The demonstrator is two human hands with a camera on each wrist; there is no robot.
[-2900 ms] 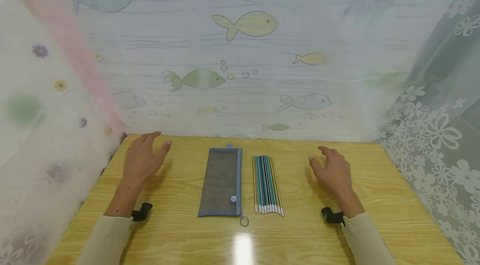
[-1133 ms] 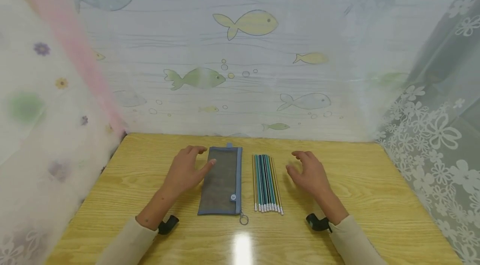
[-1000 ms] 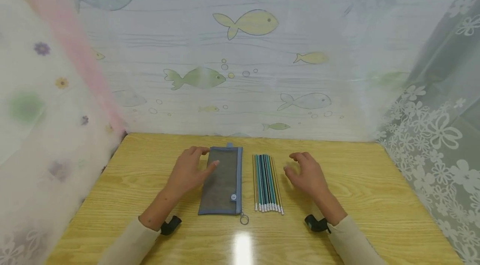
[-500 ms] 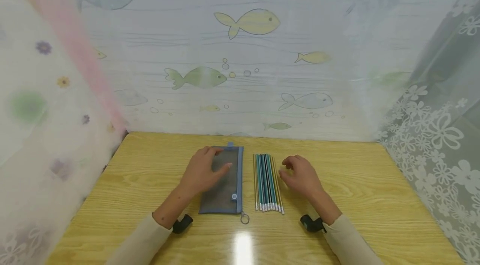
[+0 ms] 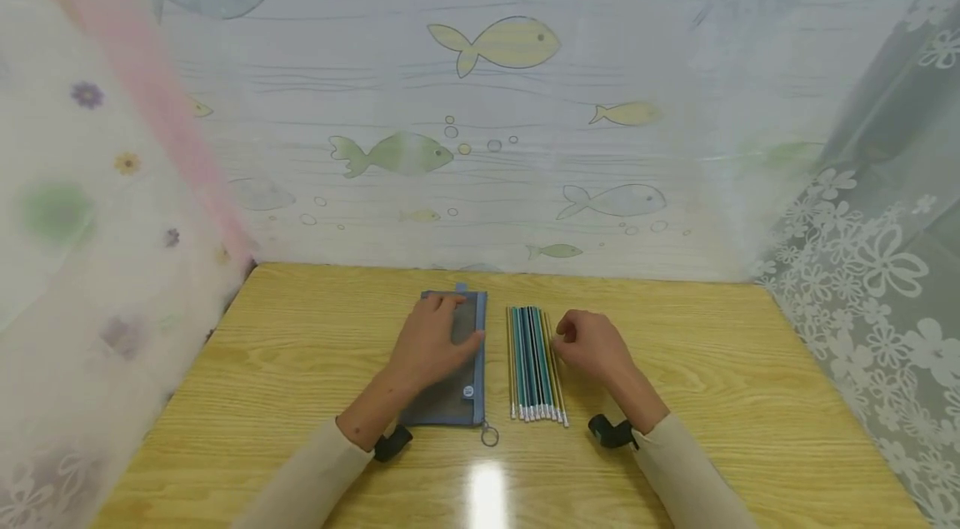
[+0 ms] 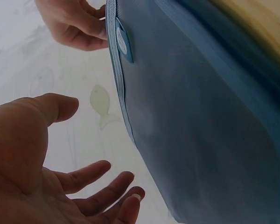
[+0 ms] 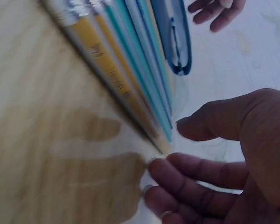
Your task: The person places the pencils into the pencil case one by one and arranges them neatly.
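A blue-grey mesh zip pouch (image 5: 442,411) lies flat on the table. My left hand (image 5: 435,346) hovers over it, fingers apart and loosely bent; in the left wrist view the hand (image 6: 23,154) is beside the pouch (image 6: 196,121) and holds nothing. Just right of the pouch lies a row of several pencils (image 5: 532,362), teal, dark and yellow, white erasers toward me. My right hand (image 5: 596,350) is by the row's right side, fingers bent. From the right wrist, its thumb and fingers (image 7: 186,182) stand apart near the outer yellow pencil (image 7: 112,74); contact is unclear.
The wood-grain table (image 5: 300,329) ends at a fish-print curtain (image 5: 495,121) behind. A flowered sheet (image 5: 90,262) hangs left, a lace curtain (image 5: 870,279) right. The pouch's zip ring (image 5: 490,435) lies toward me. Black wrist cameras (image 5: 611,431) sit under both wrists.
Both hands have come inward from the table's sides. The left moved right over the pouch; the right moved left to the pencils, its fingers bending more. Pouch and pencils stay in place.
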